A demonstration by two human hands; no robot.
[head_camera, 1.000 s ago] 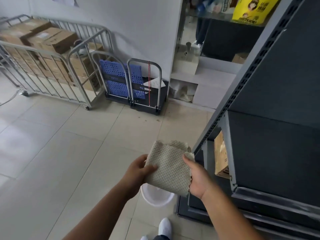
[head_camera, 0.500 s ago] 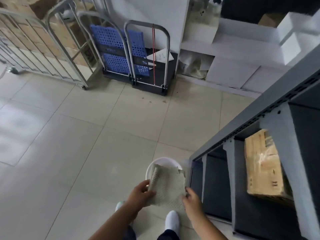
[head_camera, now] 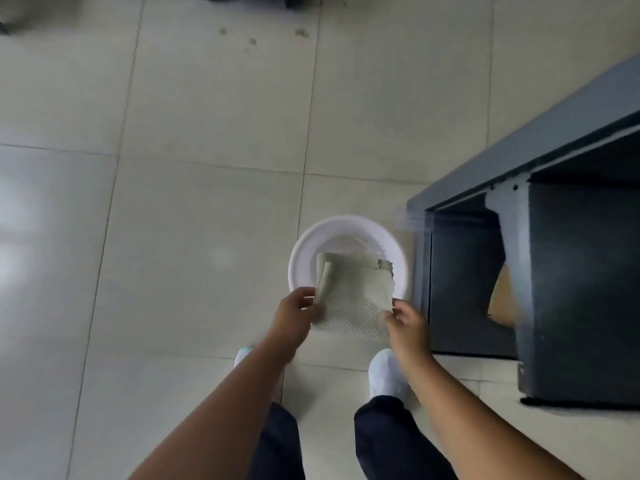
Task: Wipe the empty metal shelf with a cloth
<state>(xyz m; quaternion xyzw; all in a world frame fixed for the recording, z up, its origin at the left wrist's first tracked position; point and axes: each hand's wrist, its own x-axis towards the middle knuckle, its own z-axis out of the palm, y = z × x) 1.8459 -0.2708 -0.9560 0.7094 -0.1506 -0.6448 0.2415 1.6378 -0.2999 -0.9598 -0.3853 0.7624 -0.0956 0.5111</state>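
Both hands hold a folded, dotted grey-green cloth (head_camera: 353,292) above a white basin (head_camera: 304,251) that sits on the tiled floor (head_camera: 194,209). The left hand (head_camera: 294,315) pinches the cloth's left edge, thumb on top; the right hand (head_camera: 405,322) has its fingers (head_camera: 393,308) closed on the right edge. The dark grey metal shelf (head_camera: 571,271) stands just right of the basin, a brown carton (head_camera: 502,299) partly visible on a lower level. White shoes show below
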